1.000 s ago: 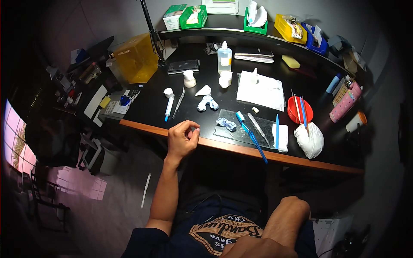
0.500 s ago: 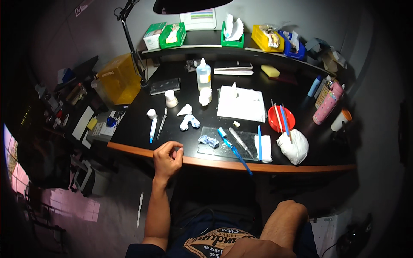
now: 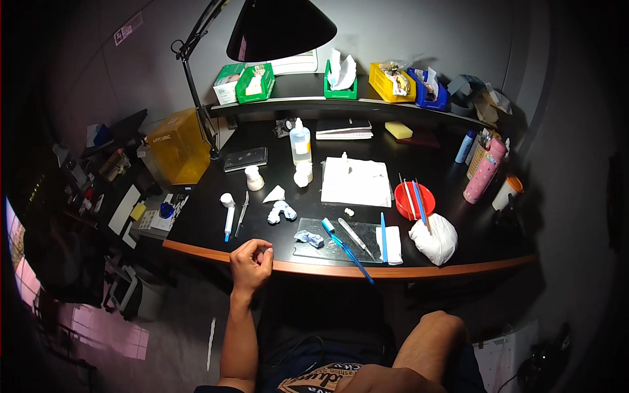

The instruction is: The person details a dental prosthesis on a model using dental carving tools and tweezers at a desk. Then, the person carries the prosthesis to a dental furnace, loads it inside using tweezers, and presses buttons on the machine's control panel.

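My left hand rests at the table's front edge, its fingers curled into a loose fist with nothing showing in them. Just beyond it lie a white tube with a blue tip and a slim metal tool. To its right are a pale blue-white horseshoe-shaped mould and a smaller blue-white piece on a glass plate. A blue toothbrush lies across that plate, beside a clear-handled pointed tool. My right arm is folded; the right hand shows only partly at the lower edge, fingers hidden.
A red bowl holding sticks stands beside a white bundle. Farther back are white sheets, a clear bottle and small white jars. A black lamp overhangs the shelf of coloured bins.
My view has tilted up slightly, so the table sits lower in the picture and more of the lamp shows. My left hand stays curled at the table edge.
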### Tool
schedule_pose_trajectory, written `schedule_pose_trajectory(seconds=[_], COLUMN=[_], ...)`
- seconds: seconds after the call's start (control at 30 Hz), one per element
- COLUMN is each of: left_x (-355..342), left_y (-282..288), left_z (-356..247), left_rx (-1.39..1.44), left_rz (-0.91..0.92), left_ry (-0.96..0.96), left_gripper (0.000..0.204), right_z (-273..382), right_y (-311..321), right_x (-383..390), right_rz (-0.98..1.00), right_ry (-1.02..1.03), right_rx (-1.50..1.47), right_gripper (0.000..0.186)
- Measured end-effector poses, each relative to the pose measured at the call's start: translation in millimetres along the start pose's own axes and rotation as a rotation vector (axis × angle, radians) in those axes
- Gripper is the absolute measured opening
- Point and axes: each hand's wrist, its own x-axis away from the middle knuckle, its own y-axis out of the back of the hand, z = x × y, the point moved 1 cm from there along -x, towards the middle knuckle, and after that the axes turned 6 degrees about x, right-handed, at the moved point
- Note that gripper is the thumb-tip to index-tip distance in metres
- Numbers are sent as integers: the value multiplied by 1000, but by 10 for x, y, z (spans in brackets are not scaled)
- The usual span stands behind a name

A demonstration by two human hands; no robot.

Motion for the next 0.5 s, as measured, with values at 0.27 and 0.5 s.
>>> schedule_pose_trajectory(seconds=[0.27,0.5], left_x=[-6,-30], left_y=[-2,8], left_z=[17,-3], left_rx=[-11,-3], left_rz=[-14,-26], left_ry=[-2,-12], left_gripper=[3,2], right_z=[-30,59], right_y=[-22,8], right_x=[-170,-174], right_rz=[104,151], right_ry=[267,268], right_rx=[150,99], right_gripper=[42,47])
